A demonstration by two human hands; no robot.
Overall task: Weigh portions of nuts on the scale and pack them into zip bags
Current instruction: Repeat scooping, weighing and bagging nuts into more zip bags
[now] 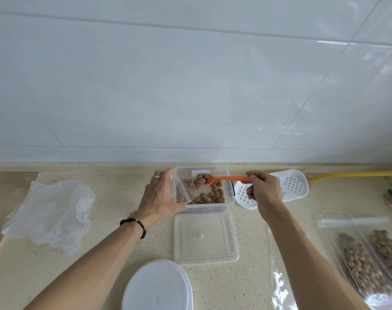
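A speckled beige stone countertop (105, 220) carries everything. On it, near the white tiled wall, stands a clear square plastic container (202, 189) of brown nuts (213, 194). The left hand (161, 195) grips the container's left wall, fingers curled round it. The right hand (263, 190) pinches the handle of a small orange plastic spoon (226, 178), its nut-laden bowl over the container.

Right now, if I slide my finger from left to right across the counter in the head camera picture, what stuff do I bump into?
Crumpled clear plastic bag → left hand → clear square plastic box holding brown nuts → orange plastic spoon → right hand → white perforated plastic tray → filled clear zip bags of nuts.
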